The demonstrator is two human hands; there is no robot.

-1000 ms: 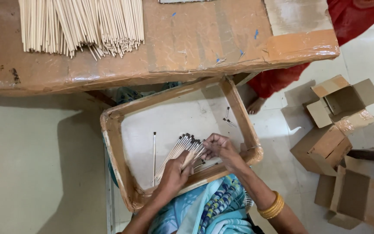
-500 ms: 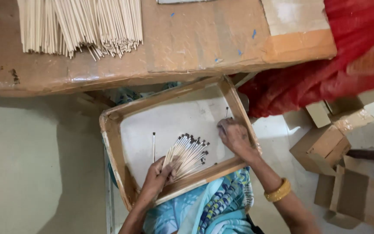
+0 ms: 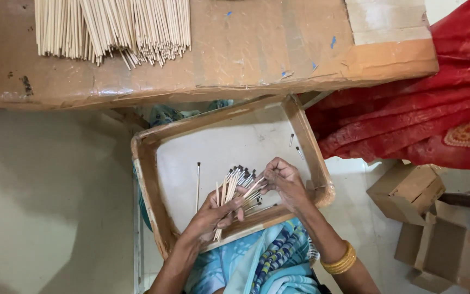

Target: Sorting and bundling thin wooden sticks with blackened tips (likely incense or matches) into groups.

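Observation:
A shallow cardboard tray [image 3: 147,179] rests on my lap, white inside. My left hand [image 3: 213,215] grips a fanned bundle of thin pale sticks with dark tips [image 3: 236,184] over the tray's near side. My right hand [image 3: 284,182] pinches the tips of some of those sticks from the right. One loose stick [image 3: 197,185] lies flat in the tray left of the bundle. Two short bits [image 3: 295,144] lie near the tray's far right wall.
A brown table [image 3: 257,49] lies beyond the tray, with a big heap of bare pale sticks [image 3: 112,27] at its far left. Red cloth [image 3: 409,114] hangs at the right. Small cardboard boxes [image 3: 425,218] sit on the floor at the lower right.
My right hand, which had moved off to the tray's right wall, has come back onto the bundle's tips. My left hand has kept hold of the bundle.

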